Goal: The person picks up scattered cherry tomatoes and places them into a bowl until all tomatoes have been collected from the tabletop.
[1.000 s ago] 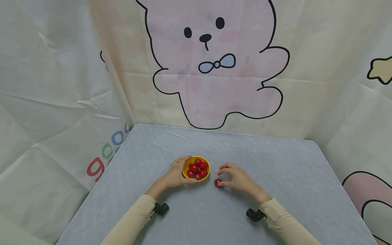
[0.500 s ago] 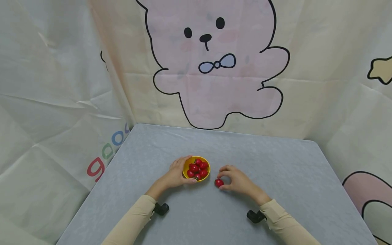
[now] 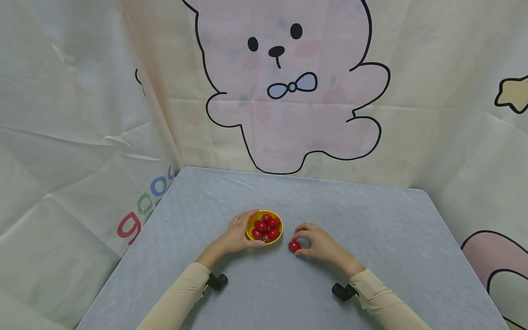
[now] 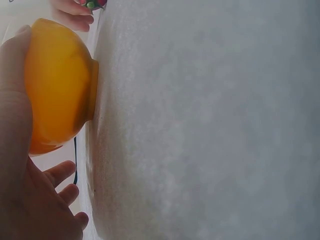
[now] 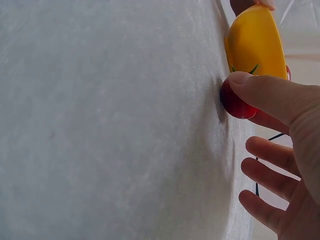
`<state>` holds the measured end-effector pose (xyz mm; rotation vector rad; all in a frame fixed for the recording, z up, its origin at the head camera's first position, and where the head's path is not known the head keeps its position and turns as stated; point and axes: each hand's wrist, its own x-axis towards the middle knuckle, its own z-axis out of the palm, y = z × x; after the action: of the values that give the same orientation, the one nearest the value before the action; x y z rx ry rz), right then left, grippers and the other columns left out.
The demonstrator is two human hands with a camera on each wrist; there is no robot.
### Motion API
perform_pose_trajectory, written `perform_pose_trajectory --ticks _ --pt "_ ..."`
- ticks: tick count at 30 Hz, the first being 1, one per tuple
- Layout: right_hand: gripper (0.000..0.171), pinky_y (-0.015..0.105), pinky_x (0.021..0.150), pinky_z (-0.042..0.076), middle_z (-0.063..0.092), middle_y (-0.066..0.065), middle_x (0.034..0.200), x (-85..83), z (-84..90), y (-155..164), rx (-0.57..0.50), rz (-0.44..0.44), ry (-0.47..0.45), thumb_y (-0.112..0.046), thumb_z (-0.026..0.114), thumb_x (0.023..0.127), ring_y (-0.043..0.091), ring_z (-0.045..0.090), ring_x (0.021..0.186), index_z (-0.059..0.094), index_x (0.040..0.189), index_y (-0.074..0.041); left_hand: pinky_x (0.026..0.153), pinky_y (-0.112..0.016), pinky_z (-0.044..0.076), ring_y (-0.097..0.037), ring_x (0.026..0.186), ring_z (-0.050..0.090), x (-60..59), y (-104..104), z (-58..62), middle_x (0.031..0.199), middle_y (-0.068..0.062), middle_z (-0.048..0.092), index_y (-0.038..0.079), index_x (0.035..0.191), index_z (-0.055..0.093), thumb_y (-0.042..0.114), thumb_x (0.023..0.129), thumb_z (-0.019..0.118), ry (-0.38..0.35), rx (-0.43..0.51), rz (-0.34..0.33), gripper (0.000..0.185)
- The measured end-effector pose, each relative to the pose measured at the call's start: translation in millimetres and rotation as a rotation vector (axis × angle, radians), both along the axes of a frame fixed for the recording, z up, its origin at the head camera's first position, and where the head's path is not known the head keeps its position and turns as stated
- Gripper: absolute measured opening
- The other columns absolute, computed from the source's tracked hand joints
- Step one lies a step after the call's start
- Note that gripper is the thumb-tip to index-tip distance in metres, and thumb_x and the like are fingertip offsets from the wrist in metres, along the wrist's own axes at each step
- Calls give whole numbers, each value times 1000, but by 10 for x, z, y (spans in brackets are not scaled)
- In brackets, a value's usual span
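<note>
A small yellow bowl (image 3: 277, 239) (image 4: 55, 90) (image 5: 256, 42) holding several red cherry tomatoes (image 3: 264, 226) stands on the grey table (image 3: 288, 201). My left hand (image 3: 238, 235) (image 4: 20, 190) cups the bowl's left side, thumb along its near rim. Just right of the bowl a single cherry tomato (image 3: 294, 246) (image 5: 237, 102) lies on the table. My right hand (image 3: 317, 242) (image 5: 285, 150) pinches this tomato between thumb and forefinger, the other fingers loosely spread.
A cloth backdrop with a pink cartoon bear (image 3: 288, 82) hangs behind the table and along both sides. Black wrist camera mounts (image 3: 217, 281) (image 3: 341, 290) sit under my beige sleeves.
My right hand's fingers have closed onto the loose tomato and shifted it slightly. The left hand and bowl have stayed put.
</note>
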<state>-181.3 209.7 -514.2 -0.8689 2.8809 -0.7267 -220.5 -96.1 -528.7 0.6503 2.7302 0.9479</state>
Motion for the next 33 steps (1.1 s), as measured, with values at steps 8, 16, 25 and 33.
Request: perform_pose_trajectory --ticks 8,16,25,33 --pt "32 49 98 51 64 5 124 -14 5 -20 19 5 4 -26 84 78 25 59 115 73 108 -21 117 -64 25 -40 147 27 -2 -4 3 159 -11 34 26 156 22 61 74 78 10 -3 -6 106" --pt "33 49 99 50 63 5 124 -30 12 -42 17 4 1 -27 84 78 26 59 116 72 108 -21 117 -63 26 -38 146 28 -3 4 -12 159 -10 35 27 156 23 63 75 77 10 -10 2 104" --pt "32 50 98 51 63 8 126 -141 210 -40 -6 -31 70 -29 84 78 28 59 117 72 106 -21 117 -64 26 -39 147 26 0 17 -16 160 -10 34 27 157 21 64 75 76 -4 -11 9 106" --pt "32 48 102 51 62 5 129 -227 400 -156 -5 -63 39 -32 83 79 26 56 121 72 108 -24 116 -63 28 -39 144 29 25 28 -28 160 -10 34 22 158 19 63 73 78 30 6 20 111"
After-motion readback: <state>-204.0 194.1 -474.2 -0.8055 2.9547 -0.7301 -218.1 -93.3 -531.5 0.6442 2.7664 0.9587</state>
